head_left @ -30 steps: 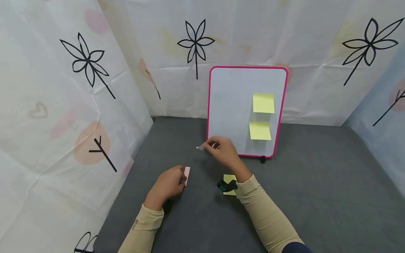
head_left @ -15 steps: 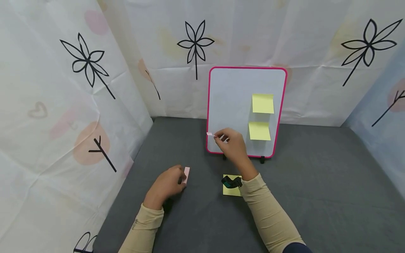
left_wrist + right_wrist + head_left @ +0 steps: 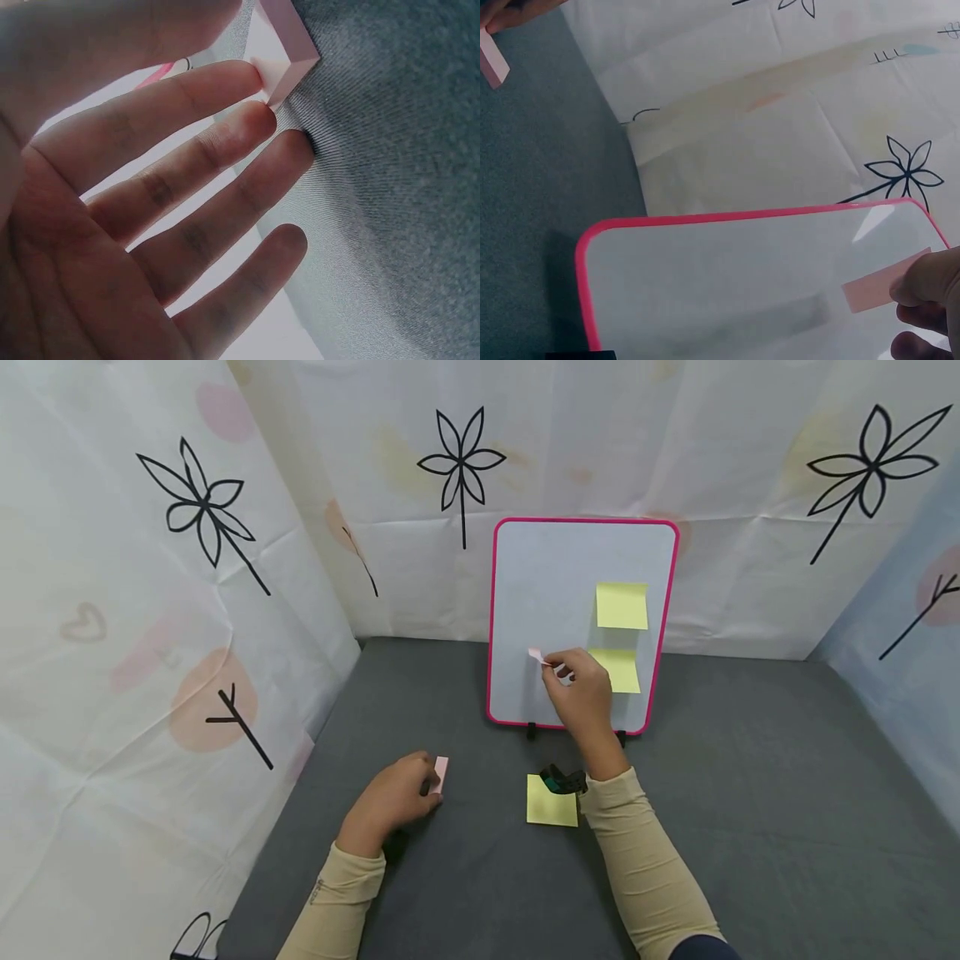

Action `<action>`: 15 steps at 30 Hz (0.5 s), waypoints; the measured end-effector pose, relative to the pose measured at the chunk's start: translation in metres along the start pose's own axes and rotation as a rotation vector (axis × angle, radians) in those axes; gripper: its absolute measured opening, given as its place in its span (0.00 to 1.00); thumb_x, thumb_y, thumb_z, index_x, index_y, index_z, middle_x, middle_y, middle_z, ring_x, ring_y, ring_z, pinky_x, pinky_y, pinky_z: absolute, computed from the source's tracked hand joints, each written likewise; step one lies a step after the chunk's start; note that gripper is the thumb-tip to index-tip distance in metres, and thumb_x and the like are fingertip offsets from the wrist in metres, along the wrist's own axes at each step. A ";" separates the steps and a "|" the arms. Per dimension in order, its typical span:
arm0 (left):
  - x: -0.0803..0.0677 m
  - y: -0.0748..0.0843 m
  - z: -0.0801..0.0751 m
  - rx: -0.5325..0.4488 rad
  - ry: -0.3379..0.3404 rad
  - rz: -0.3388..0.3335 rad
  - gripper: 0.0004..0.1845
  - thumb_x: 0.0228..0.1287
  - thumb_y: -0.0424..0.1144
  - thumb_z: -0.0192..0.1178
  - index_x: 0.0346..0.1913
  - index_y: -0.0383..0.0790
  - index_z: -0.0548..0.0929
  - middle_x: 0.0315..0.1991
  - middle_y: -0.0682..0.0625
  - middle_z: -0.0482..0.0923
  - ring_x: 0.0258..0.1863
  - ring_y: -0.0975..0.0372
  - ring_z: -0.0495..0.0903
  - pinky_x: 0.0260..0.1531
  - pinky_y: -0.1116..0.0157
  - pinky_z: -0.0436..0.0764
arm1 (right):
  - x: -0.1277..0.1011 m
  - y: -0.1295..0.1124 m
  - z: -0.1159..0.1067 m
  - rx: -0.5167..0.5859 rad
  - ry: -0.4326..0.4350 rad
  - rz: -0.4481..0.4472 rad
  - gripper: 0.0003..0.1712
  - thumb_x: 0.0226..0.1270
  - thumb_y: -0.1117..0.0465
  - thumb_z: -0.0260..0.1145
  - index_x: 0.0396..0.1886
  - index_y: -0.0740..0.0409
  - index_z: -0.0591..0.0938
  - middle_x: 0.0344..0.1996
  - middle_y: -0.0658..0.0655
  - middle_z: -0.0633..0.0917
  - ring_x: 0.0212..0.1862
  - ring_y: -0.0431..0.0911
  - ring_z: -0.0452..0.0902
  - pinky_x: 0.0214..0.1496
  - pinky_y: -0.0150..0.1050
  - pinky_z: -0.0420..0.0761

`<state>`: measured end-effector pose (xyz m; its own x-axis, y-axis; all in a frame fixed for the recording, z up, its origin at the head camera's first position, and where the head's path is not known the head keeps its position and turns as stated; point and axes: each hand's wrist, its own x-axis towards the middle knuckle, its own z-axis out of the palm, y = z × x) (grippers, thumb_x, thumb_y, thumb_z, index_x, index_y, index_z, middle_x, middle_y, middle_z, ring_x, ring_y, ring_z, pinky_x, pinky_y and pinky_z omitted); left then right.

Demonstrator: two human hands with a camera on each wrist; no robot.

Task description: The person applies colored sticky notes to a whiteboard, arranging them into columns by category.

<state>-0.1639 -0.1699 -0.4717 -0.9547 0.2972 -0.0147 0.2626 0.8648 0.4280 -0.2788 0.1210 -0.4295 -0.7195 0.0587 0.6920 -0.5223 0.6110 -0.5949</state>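
Observation:
My right hand [image 3: 581, 689] pinches a narrow pink sticky note [image 3: 877, 289] between thumb and fingertips. It holds the note in front of the whiteboard [image 3: 540, 577], left of the lower yellow sticky note [image 3: 624, 672]; whether the strip touches the board cannot be told. A second yellow sticky note [image 3: 622, 606] is stuck above that one. On the table at left, my left hand [image 3: 393, 797] holds a small pad of pink sticky notes [image 3: 281, 49] by its side, index fingertip against it and other fingers stretched out. The left thumb's tip is out of the left wrist view.
A yellow sticky note pad [image 3: 551, 806] lies on the grey table [image 3: 750, 818], below my right wrist. The pink-framed board stands on small black feet [image 3: 532, 731] near the back cloth [image 3: 405, 568], which carries printed flowers.
My right hand has carried the pink sticky note rightward and up, from the board's lower left edge to in front of its lower middle. The left hand stays at the pink pad.

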 end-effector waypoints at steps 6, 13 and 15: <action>0.000 -0.001 -0.001 -0.010 0.000 0.004 0.06 0.63 0.35 0.77 0.40 0.39 0.91 0.39 0.50 0.82 0.35 0.61 0.81 0.42 0.57 0.85 | 0.002 0.004 -0.004 -0.034 0.019 0.012 0.05 0.67 0.67 0.73 0.38 0.64 0.92 0.36 0.62 0.91 0.35 0.56 0.87 0.41 0.50 0.85; 0.003 0.002 -0.003 -0.014 -0.006 -0.001 0.05 0.67 0.38 0.74 0.41 0.41 0.91 0.41 0.49 0.85 0.37 0.58 0.84 0.40 0.57 0.85 | 0.003 0.010 -0.004 -0.059 0.013 0.016 0.05 0.69 0.66 0.72 0.39 0.63 0.92 0.36 0.62 0.90 0.35 0.56 0.87 0.41 0.51 0.86; 0.005 0.003 -0.004 -0.013 -0.002 0.003 0.05 0.67 0.38 0.74 0.40 0.41 0.91 0.41 0.49 0.86 0.37 0.57 0.85 0.41 0.55 0.85 | 0.003 0.011 -0.004 -0.065 0.004 0.024 0.05 0.69 0.66 0.72 0.39 0.63 0.92 0.36 0.62 0.90 0.35 0.56 0.87 0.41 0.51 0.86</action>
<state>-0.1681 -0.1670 -0.4668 -0.9536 0.3008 -0.0148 0.2639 0.8583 0.4401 -0.2851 0.1311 -0.4322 -0.7296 0.0767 0.6796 -0.4741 0.6594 -0.5834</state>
